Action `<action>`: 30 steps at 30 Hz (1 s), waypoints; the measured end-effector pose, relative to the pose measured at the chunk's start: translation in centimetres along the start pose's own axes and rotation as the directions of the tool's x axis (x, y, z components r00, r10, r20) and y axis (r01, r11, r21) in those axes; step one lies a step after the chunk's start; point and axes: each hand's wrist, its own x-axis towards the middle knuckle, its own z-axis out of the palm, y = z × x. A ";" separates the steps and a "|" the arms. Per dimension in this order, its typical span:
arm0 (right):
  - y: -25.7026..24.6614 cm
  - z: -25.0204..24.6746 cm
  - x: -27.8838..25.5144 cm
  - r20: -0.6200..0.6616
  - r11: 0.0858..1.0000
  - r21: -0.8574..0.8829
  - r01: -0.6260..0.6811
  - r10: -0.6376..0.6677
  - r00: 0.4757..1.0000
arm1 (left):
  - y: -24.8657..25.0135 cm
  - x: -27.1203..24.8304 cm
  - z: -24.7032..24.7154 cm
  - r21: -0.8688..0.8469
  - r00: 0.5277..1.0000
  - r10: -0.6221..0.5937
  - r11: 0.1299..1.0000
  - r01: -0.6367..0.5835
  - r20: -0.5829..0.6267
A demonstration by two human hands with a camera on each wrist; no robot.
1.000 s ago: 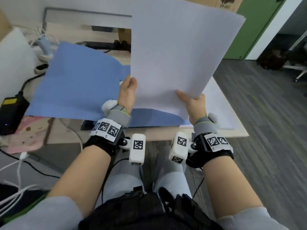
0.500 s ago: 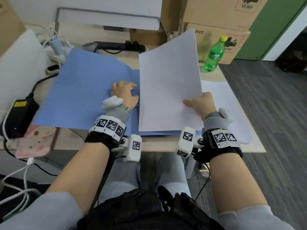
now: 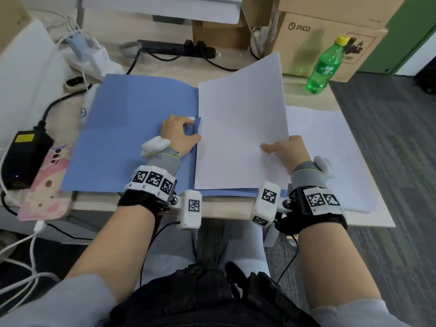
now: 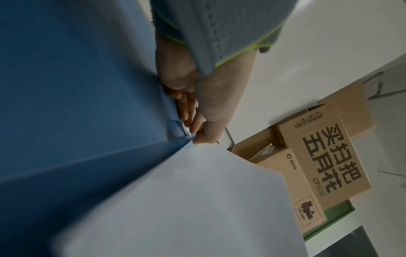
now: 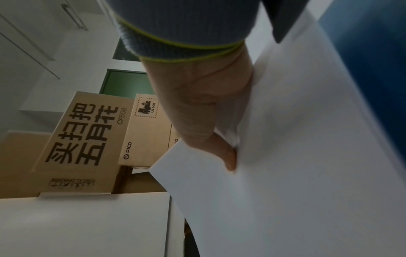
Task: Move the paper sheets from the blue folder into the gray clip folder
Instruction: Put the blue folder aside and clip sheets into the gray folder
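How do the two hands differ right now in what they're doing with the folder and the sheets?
The left hand rests on the blue folder at its spine, fingers curled at a small clip; the right hand pinches the paper sheets at their right edge. The left lies low; the right holds its edge raised. Both wear wrist cameras.

right fingers (image 3: 291,143) (under paper (image 3: 240,128))

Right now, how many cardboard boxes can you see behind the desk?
3: the PICO box behind the green bottle, one stacked on it, one further left. Others may be hidden.
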 end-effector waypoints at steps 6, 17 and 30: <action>-0.3 1.1 0.0 0.022 0.999 -0.038 0.001 0.000 1.000 | -0.3 -0.2 0.1 -0.036 0.999 -0.006 0.999 0.007 0.037; -0.4 1.2 -0.8 0.033 0.997 -0.074 -0.029 0.031 0.999 | -0.9 -0.5 0.2 -0.119 0.998 -0.008 0.993 0.016 0.069; -1.0 1.7 -2.1 -0.036 0.925 -0.377 0.043 -0.061 0.997 | -0.8 -1.0 0.3 -0.041 0.996 0.040 0.998 -0.037 0.076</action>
